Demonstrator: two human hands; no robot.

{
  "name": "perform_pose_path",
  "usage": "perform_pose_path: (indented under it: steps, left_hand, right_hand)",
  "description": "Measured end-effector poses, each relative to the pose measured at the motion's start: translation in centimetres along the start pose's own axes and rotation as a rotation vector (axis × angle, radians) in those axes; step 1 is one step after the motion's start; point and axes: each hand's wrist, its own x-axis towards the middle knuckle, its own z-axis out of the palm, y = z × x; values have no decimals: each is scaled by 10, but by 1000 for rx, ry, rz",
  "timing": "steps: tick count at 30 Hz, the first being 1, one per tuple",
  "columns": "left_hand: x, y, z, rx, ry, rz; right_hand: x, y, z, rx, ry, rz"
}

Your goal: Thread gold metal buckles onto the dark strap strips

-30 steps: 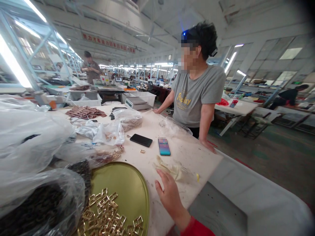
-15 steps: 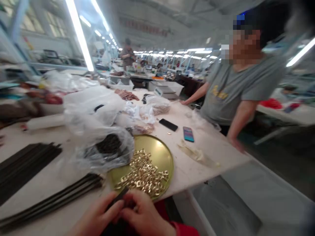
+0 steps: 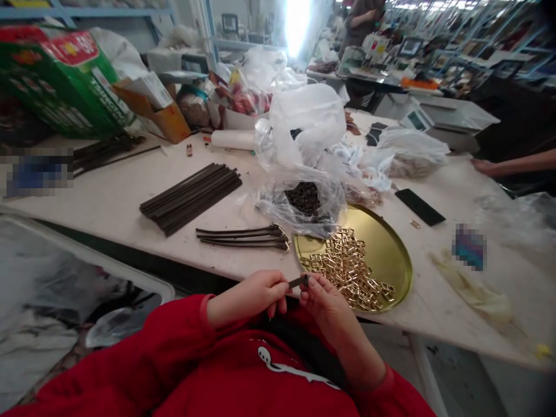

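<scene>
Just in front of my body, my left hand [image 3: 260, 292] is closed on a dark brown strap [image 3: 296, 282]. At the strap's tip, the fingers of my right hand [image 3: 325, 298] pinch its end and a small dark piece. Beside my right hand, a round gold tray [image 3: 397, 255] carries a heap of gold metal buckles [image 3: 343, 266]. Several dark straps [image 3: 238, 236] with gold ends lie left of the tray. Further left is a neat stack of plain dark straps [image 3: 191, 197]. An opened clear plastic bag [image 3: 271, 200] of small dark pieces [image 3: 304, 198] touches the tray's rim.
Behind the bag are white plastic bags [image 3: 308, 116] and a white roll [image 3: 232, 139]. A green box [image 3: 65, 87] stands far left. A black flat slab [image 3: 419, 207] and a blurred-out phone [image 3: 469, 248] lie right. Another person's arm [image 3: 516, 164] rests on the table's right side.
My view has swung left and down, so the strap stack, green box and my red sleeves now show. Both hands stay together at the strap; its end is now visible between them.
</scene>
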Motion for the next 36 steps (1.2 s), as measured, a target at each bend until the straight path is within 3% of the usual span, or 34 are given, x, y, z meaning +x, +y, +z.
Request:
perform_pose_path:
  steps: [5, 10, 14, 18, 22, 27, 33, 36]
  left_hand:
    - [-1, -14, -8, 156, 94, 69]
    - [-2, -21, -13, 212, 71, 87]
    - [0, -25, -12, 223, 50, 102]
    - [0, -30, -19, 84, -54, 88]
    - [-5, -30, -31, -50, -163, 9]
    - [-3, -31, -26, -133, -162, -20]
    - [10, -46, -11, -263, -51, 25]
    - [14, -46, -10, -355, -103, -4]
  right_hand:
    - [4, 10, 3, -232, 26, -87]
    - [6, 18, 0, -465, 38, -126]
    - [7, 28, 1, -587, -31, -138]
    - [11, 22, 3, -561, -20, -139]
    - [15, 7, 7, -376, 49, -114]
    - [18, 20, 16, -277, 21, 31]
    - [23, 32, 16, -432, 57, -67]
    - [25, 32, 16, -420, 44, -31]
